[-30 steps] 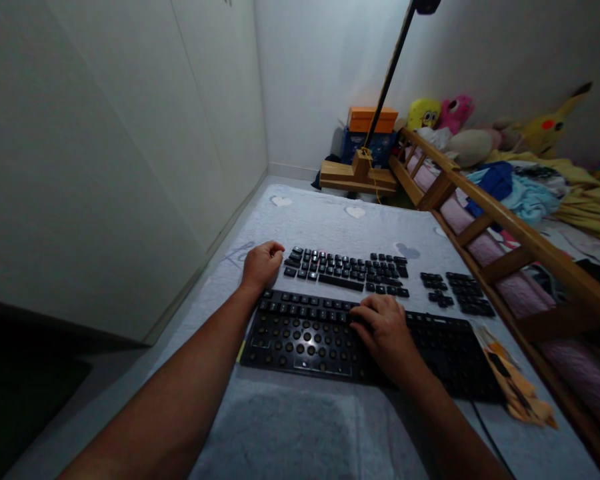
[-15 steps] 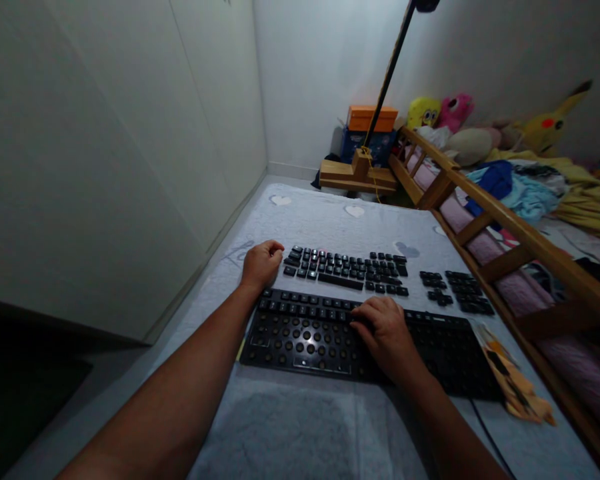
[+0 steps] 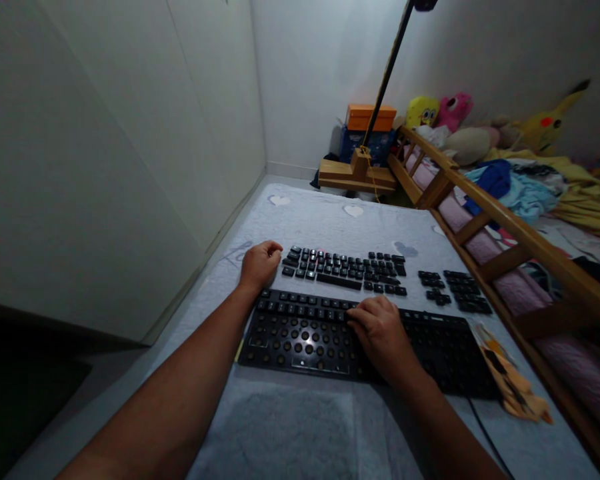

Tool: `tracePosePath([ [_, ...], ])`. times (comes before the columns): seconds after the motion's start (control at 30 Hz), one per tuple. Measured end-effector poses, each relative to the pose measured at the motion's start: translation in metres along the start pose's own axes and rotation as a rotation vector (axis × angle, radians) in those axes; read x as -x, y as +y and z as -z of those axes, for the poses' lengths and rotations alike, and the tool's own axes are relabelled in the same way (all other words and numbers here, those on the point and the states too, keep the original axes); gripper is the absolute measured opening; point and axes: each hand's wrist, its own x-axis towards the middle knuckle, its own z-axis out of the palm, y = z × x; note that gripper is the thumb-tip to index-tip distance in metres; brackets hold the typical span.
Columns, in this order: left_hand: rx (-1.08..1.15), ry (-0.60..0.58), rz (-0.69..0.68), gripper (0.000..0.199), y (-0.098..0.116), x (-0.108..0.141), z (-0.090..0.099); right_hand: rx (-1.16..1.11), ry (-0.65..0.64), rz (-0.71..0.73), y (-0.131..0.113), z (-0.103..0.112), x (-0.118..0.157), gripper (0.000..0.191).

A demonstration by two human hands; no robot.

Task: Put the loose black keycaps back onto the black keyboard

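Observation:
A black keyboard (image 3: 325, 340) lies across the cloth, its top two rows fitted with keycaps and the lower part bare, with round key mounts showing. Over its upper middle, my right hand (image 3: 380, 327) is closed, thumb and fingertips pinched at the end of the number row on what appears to be a keycap, mostly hidden by the fingers. My left hand (image 3: 260, 263) rests on the cloth beyond the keyboard's left corner, fingers curled together; what they hold, if anything, is hidden. Just right of it, loose black keycaps (image 3: 345, 265) lie in rows.
More loose keycaps (image 3: 463, 290) sit in blocks at the right. An orange cloth or pouch (image 3: 517, 383) with a dark tool lies beside the keyboard, whose cable (image 3: 485, 430) runs toward me. A wooden bed rail (image 3: 525, 243) borders the right side; a pale cabinet (image 3: 105, 153) stands left.
My right hand stays at the same spot on the keyboard, its fingers shifting only slightly. The left hand keeps its place; the view has moved a little.

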Motion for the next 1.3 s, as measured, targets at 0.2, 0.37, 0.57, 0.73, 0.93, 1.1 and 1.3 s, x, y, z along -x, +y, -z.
tracePosePath([
  [0.2,-0.003,0.003,-0.004,0.029,-0.001,0.0,-0.001,-0.044,0.01,-0.004,0.001,-0.004,0.001,0.014],
  [0.37,0.006,-0.003,-0.007,0.029,0.001,0.0,0.0,-0.09,-0.003,-0.01,0.001,-0.006,0.001,0.013],
  [0.57,-0.003,-0.003,0.001,0.029,0.002,0.0,0.001,-0.157,0.026,-0.022,0.007,0.006,0.004,0.017],
  [0.73,-0.006,-0.005,0.005,0.029,0.002,0.0,0.001,-0.171,0.089,-0.012,0.01,0.012,0.003,0.016],
  [0.93,-0.01,0.005,0.002,0.027,0.002,0.0,0.001,-0.132,0.024,0.027,0.006,-0.001,0.0,0.015],
  [1.1,0.01,-0.001,0.009,0.027,0.004,0.001,0.001,-0.15,0.053,0.022,0.006,0.002,-0.001,0.014],
  [1.3,0.021,0.005,0.013,0.028,0.003,0.0,-0.001,-0.095,0.254,-0.089,0.022,0.017,-0.001,0.016],
])
